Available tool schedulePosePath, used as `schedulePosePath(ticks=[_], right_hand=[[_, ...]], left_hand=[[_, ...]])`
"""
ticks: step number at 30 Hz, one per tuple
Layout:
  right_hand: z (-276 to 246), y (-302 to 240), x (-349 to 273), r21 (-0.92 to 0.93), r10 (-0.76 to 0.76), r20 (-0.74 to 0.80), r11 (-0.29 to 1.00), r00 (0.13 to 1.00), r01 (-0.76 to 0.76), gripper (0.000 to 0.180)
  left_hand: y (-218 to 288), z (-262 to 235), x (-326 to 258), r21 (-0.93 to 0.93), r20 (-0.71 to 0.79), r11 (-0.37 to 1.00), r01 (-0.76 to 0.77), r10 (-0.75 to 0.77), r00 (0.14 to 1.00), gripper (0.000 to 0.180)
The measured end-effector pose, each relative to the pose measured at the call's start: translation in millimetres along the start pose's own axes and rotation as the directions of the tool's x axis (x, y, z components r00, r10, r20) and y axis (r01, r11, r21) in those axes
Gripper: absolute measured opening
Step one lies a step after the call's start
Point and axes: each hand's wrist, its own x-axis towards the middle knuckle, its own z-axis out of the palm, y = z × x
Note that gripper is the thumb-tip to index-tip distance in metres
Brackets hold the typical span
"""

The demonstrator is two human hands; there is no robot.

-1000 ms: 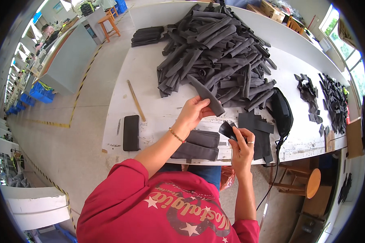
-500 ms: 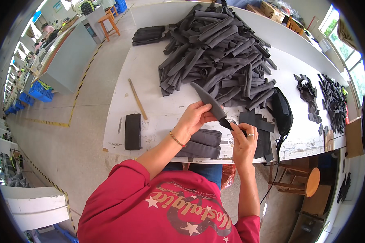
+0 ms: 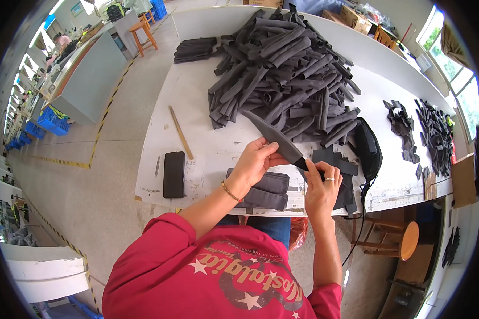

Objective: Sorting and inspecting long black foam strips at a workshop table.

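Above the table's near edge, my left hand [image 3: 258, 160] pinches a long dark grey fabric sleeve [image 3: 274, 134] with thumb and fingers. The sleeve slants up to the left, its pointed-looking far end near the big pile. My right hand [image 3: 322, 191] is closed at the sleeve's lower right end on a black strip [image 3: 301, 164]. That strip meets the sleeve's end; whether it sits inside cannot be made out. Under my hands lies a stack of flat dark sleeves [image 3: 269, 194]. Several flat black pieces [image 3: 336, 159] lie beside my right hand.
A large heap of grey sleeves [image 3: 282, 74] covers the table's back, with a neat stack [image 3: 195, 49] to its left. A phone [image 3: 174, 174] and a wooden stick [image 3: 181, 133] lie left. A black corded case [image 3: 368, 148] and scraps [image 3: 434, 138] lie right; a stool [image 3: 409, 240] stands below.
The sleeve has tilted and shifted slightly down and to the right at its lower end. My right hand has moved a little right; both hands keep their grip.
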Motion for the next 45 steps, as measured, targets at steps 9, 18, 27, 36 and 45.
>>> schedulePosePath(ticks=[9,18,27,36,45], right_hand=[[3.2,-21.3,5.5,0.057,0.007,-0.116,0.998,0.993,0.000,0.043],[28.1,-41.7,-16.0,0.377,0.047,-0.095,0.926,0.994,-0.008,0.042],[26.6,-33.9,-16.8,0.281,0.001,0.047,0.960,0.999,-0.014,0.037],[32.0,-46.0,-3.3,0.405,-0.121,0.047,0.910,0.992,0.092,0.031],[37.2,-29.3,-11.6,0.408,-0.092,-0.029,0.908,0.995,0.096,0.020]], left_hand=[[3.3,29.1,-27.8,0.141,0.028,0.965,-0.221,0.220,0.975,0.031],[-8.8,28.1,-22.9,0.003,0.190,0.967,-0.256,0.251,0.949,0.022],[6.1,22.8,-22.9,0.049,0.008,0.916,-0.398,0.398,0.917,0.021],[1.2,11.4,-24.3,-0.094,-0.182,0.968,-0.231,0.212,0.960,0.027],[-6.4,20.6,-26.5,-0.092,-0.097,0.949,-0.303,0.294,0.951,0.024]])
